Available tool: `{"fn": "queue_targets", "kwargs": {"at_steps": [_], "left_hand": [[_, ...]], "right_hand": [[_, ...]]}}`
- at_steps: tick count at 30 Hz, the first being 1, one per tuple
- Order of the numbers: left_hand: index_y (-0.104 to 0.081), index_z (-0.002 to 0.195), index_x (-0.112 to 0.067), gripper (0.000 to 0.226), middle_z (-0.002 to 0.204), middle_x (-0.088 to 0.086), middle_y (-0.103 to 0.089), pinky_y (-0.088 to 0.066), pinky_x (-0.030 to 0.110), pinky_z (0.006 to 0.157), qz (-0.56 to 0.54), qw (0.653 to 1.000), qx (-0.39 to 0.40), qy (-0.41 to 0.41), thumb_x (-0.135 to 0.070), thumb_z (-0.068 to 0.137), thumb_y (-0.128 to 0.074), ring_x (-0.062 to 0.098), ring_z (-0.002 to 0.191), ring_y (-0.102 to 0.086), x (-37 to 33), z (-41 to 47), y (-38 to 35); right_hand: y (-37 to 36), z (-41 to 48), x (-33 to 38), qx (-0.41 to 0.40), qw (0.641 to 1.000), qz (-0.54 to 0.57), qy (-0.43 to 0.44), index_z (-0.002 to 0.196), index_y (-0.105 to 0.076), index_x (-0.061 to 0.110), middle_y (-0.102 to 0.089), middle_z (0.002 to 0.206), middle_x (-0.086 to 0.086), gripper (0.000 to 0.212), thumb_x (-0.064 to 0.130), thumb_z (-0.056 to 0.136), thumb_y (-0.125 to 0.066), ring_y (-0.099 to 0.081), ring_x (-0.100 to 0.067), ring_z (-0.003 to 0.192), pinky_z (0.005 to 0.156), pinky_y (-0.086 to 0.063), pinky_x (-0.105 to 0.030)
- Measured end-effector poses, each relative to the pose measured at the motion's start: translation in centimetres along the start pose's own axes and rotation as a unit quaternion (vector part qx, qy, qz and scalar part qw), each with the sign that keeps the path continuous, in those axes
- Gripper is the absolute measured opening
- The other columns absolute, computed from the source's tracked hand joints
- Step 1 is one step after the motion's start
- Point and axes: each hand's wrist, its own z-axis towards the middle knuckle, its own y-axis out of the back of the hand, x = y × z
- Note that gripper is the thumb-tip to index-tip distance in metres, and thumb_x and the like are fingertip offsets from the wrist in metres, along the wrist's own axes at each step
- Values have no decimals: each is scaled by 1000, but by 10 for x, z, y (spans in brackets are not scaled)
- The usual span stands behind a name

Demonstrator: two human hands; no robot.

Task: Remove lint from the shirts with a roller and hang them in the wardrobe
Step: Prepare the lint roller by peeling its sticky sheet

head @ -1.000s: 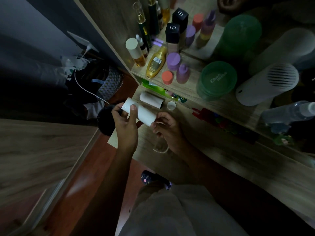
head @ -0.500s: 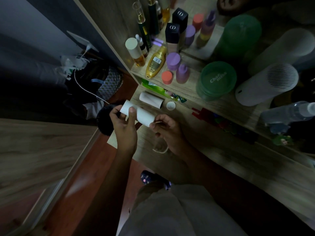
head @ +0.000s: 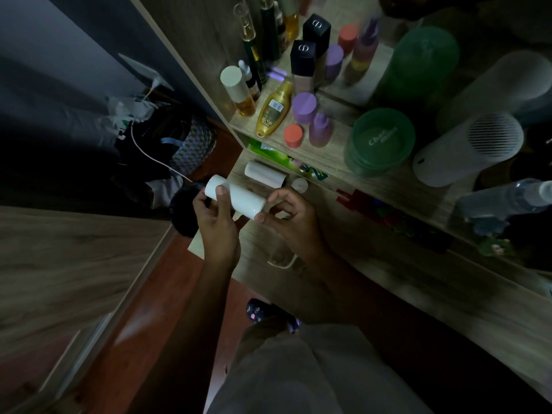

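- Dim light; view looks down over a wooden counter (head: pixel 352 264) running from centre frame to the lower right.
- White roll (head: pixel 236 201) held at centre frame, tilted, its upper end toward the left. Looks like a lint roller refill; no handle can be made out.
- Left hand (head: pixel 218 231) wraps the roll's upper-left end, thumb pressed on its top side.
- Right hand (head: pixel 294 218) pinches the roll's lower-right end between thumb and fingertips, other fingers loosely curled.
- Second white roll (head: pixel 264 176) lies on the counter just above the held one, apart from it. Small white round cap (head: pixel 299 184) just to its right.
- Shelf (head: pixel 334 162) above, upper centre: gold bottle (head: pixel 274 109) lying flat, purple-capped bottles (head: pixel 304 107), black-capped bottles (head: pixel 303 56), orange-capped jar (head: pixel 293 135).
- Green round tub (head: pixel 380 141) right of these; white cylinder with a slotted end (head: pixel 469 147) further right.
- Dark bag with patterned panel (head: pixel 191 144) at left centre, white cable (head: pixel 155 158) trailing over it.
- Pale garment (head: pixel 298 372) at bottom centre. No shirt clearly identifiable.
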Motion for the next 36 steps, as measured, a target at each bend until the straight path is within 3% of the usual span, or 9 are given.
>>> {"fn": "queue_targets", "kwargs": {"at_steps": [3,7,9,11,13,17,20,29,36], "left_hand": [[-41,138,-14,44,133,16,-60,-59,54,91,1,1000,7,-1,-38,103,-53,36,122,-63,0,1,1],[-39,138,-12,44,127,10,-63,-59,50,91,12,1000,-5,-12,-34,103,-54,31,122,-64,-1,2,0],[-40,135,-13,40,128,12,-62,-59,47,92,9,1000,-13,-27,-30,103,-56,27,120,-65,-1,4,-1],[-40,129,-13,35,130,15,-60,-58,44,96,21,998,-29,-47,-25,102,-58,19,114,-66,-2,5,-4],[-40,126,-13,33,131,18,-58,-56,43,99,40,996,-48,-65,-24,101,-60,17,113,-65,-1,7,-7],[-38,126,-15,36,131,13,-59,-59,36,91,62,994,-49,-75,-24,101,-61,12,109,-66,4,8,-6],[-37,133,-10,44,122,4,-61,-59,35,87,61,995,-41,-66,-21,99,-63,8,103,-67,8,5,-5],[-35,142,-6,54,120,0,-60,-60,27,81,56,997,-25,-43,-15,98,-64,2,100,-70,15,-4,-6],[-37,140,-4,50,121,-1,-60,-60,29,84,62,997,-27,-37,-15,98,-64,8,105,-68,20,1,1]], "right_hand": [[0,1,-3,-9,1000,-23,12,88,-61,19,-71,95,-6,32,10,71,-86,-68,-11,85,64,-54,-26],[1,3,-14,-8,999,-32,18,78,-51,8,-65,91,-22,33,15,73,-83,-67,-30,88,72,-59,-45],[2,4,-18,-7,1000,-3,-11,80,-52,3,-65,85,-24,30,9,77,-81,-66,-24,73,62,-57,-32],[7,8,-25,-23,999,14,-44,89,-57,0,-68,83,-14,24,8,81,-79,-64,-12,67,56,-52,-22],[18,17,-38,-73,995,-4,-69,93,-62,4,-71,87,-11,20,9,82,-78,-67,-13,70,56,-53,-23],[48,39,-76,-195,966,-154,-69,93,-68,2,-73,90,-11,16,9,82,-77,-72,-24,81,67,-62,-33],[59,45,-85,-211,950,-222,-60,97,-68,0,-73,97,-12,15,5,84,-74,-71,-23,91,72,-54,-18],[60,53,-93,-211,933,-288,-35,99,-69,9,-72,101,-10,12,14,88,-70,-68,-24,98,86,-57,-46],[59,49,-90,-206,895,-396,3,101,-63,18,-63,108,-6,20,32,88,-59,-56,-21,105,90,-50,-41]]}}
